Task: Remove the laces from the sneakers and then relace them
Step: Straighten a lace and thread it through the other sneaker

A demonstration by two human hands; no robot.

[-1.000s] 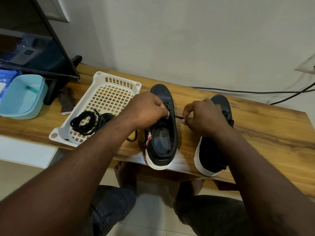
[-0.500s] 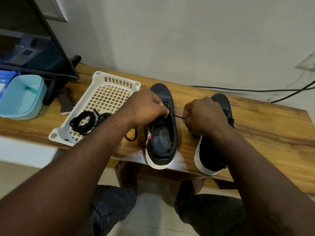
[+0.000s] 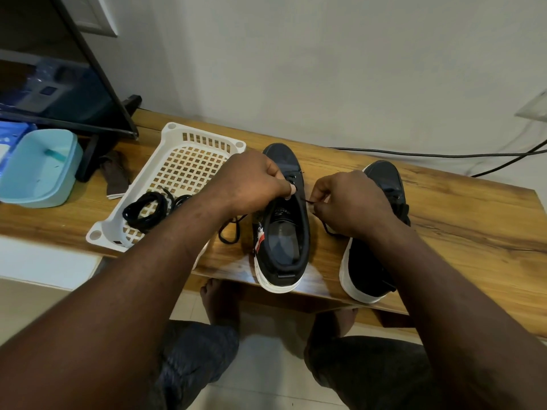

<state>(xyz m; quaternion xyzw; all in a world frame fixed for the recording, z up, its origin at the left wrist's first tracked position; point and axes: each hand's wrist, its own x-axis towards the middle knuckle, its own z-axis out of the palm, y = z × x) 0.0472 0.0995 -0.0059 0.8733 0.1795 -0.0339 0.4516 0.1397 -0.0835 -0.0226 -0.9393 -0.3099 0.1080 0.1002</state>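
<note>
Both hands are in tight on the black canvas sneaker with the white sole (image 3: 281, 241), which stands heel-out at the front edge of the long wooden table (image 3: 458, 232). The left hand (image 3: 251, 182) curls over the eyelet row and grips the upper, probably to steady it and hold the eyelet open. Just beside it, the right hand (image 3: 349, 199) pinches the thin black lace (image 3: 306, 200) between thumb and fingertips, the short run to the shoe nearly taut. It looks like threading, though which eyelet is hidden by the knuckles. Slack lace trails on the wood on both sides.

The second black sneaker (image 3: 381, 179) sits right behind the right wrist, crowding any outward pull. To the left, a white lattice plastic basket (image 3: 204, 137) holds a coiled black lace (image 3: 145, 207), with a pale blue plastic tub (image 3: 41, 170) and a dark flat screen (image 3: 59, 93) beyond. A black cable (image 3: 414, 154) runs along the wall.
</note>
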